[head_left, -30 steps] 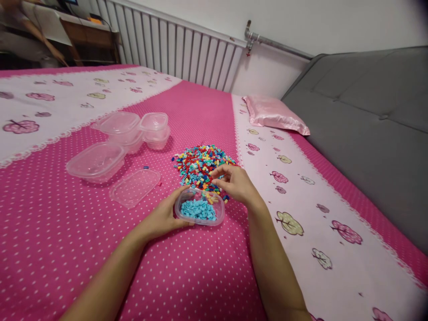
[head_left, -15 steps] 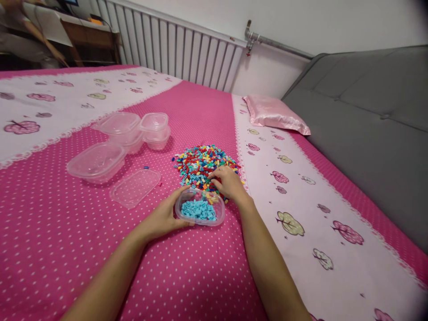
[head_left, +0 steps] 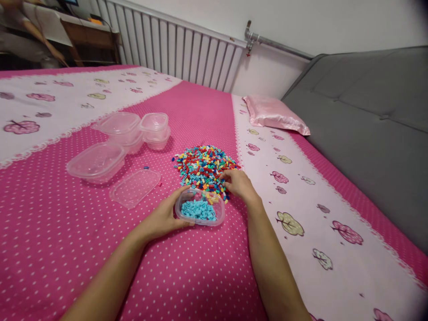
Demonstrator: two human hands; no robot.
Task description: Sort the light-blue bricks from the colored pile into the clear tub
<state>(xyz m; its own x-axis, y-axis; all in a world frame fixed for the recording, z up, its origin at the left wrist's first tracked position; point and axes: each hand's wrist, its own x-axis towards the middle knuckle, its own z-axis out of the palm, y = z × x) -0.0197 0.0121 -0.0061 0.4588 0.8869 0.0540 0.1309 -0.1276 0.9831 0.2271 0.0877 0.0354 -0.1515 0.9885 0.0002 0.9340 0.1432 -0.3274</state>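
Observation:
My left hand [head_left: 165, 216] is wrapped round the left end of a small clear plastic container [head_left: 219, 217], thumb at its near side and fingers at its far side. Light-blue toy bricks [head_left: 198, 209] cover the container's bottom. Just beyond it lies a heap of small toy bricks in mixed colours [head_left: 203, 162], red, blue, yellow, green and white among them. At the heap's right edge is my right hand [head_left: 239, 183], its fingers bent and thumb close to the index finger. Whatever may be between those fingertips is too small to make out.
A clear lid [head_left: 135, 189] lies flat left of the container, with a stray blue brick [head_left: 146, 167] and a pink one beside it. Several lidded clear containers [head_left: 96, 162] stand farther left. A pink pillow [head_left: 276, 115] rests by the grey headboard [head_left: 368, 111]. Another person sits at back left.
My right hand has shifted right and slightly nearer, from over the heap to its right edge. My left hand and the container have stayed in place.

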